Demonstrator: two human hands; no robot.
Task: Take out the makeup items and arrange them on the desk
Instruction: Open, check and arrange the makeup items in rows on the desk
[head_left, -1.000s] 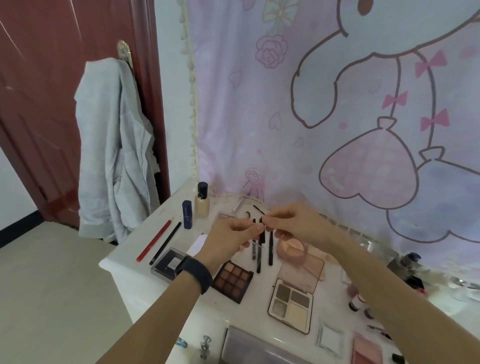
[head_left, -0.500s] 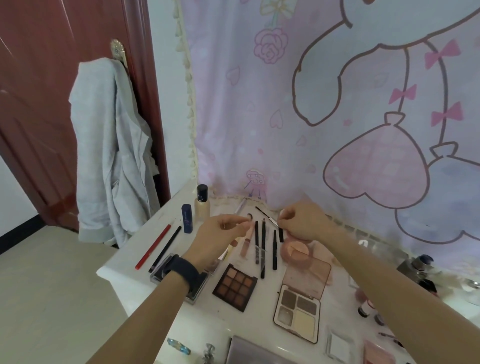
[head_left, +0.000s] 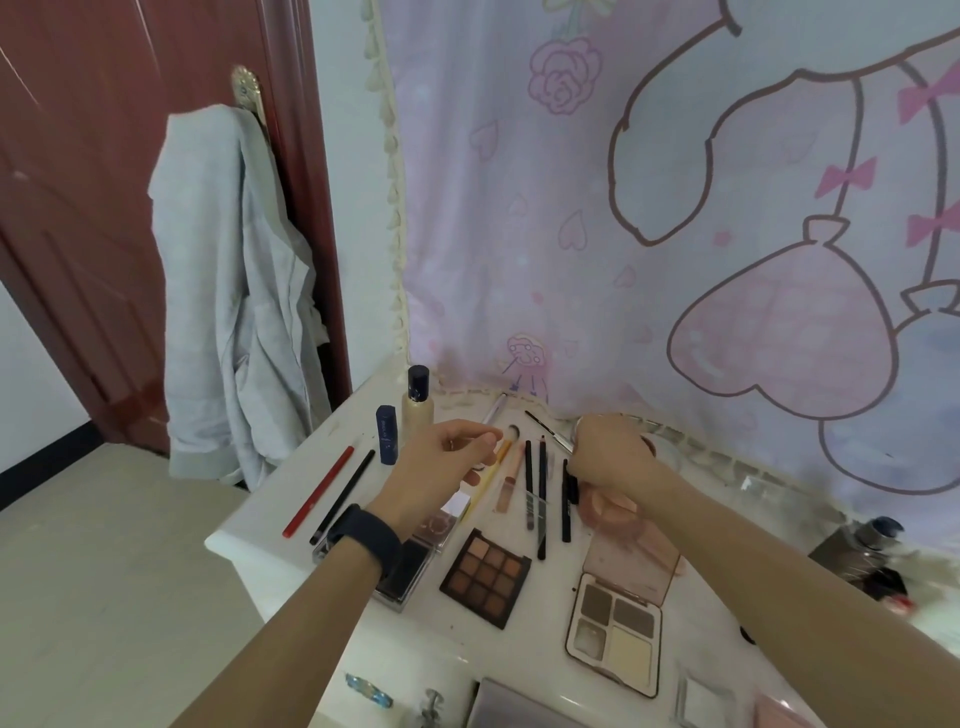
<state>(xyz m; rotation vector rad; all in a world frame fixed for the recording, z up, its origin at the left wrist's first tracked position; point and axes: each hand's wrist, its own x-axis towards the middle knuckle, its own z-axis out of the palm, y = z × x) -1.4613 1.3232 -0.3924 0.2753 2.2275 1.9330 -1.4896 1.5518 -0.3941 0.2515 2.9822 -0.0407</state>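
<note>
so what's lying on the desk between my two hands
In the head view, a yellow stick, a pink tube and two black pencils lie side by side on the desk between the left hand and right hand.

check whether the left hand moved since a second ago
yes, the left hand has drawn leftward. its fingertips were over the black pencils; now they sit left of them, apart from the right hand

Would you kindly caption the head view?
Left hand and right hand above pencils and palettes on the desk.
</note>
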